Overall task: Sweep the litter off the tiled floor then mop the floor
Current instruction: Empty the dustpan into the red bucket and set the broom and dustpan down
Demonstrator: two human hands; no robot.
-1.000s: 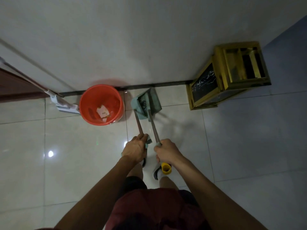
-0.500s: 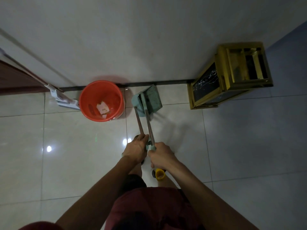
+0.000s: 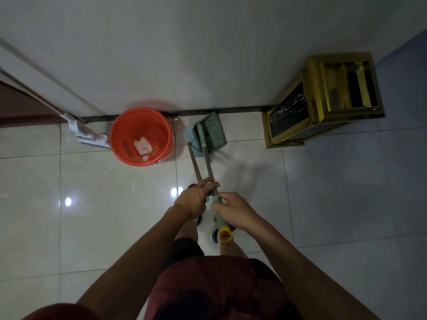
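Note:
My left hand (image 3: pixel 193 200) is wrapped around the thin broom handle (image 3: pixel 196 166), its fingers reaching across the second handle. My right hand (image 3: pixel 234 211) grips the dustpan handle (image 3: pixel 219 218) at its green sleeve, just above the yellow end cap (image 3: pixel 226 235). Both handles run close together down to the teal broom head (image 3: pixel 194 137) and the grey-green dustpan (image 3: pixel 215 130), which stand on the tiled floor (image 3: pixel 115 215) against the wall. An orange bucket (image 3: pixel 141 136) to their left holds paper litter (image 3: pixel 143 146). A white flat mop (image 3: pixel 86 133) leans left of the bucket.
A gold-framed box with a black marbled side (image 3: pixel 323 100) stands against the wall to the right. A dark skirting strip (image 3: pixel 242 110) runs along the wall base. A brown door (image 3: pixel 20 107) is at far left. My legs and feet are below my hands.
The two handles have come together until they almost touch. My left fingers now span both, and my right hand has moved in beside my left. The view has shifted slightly.

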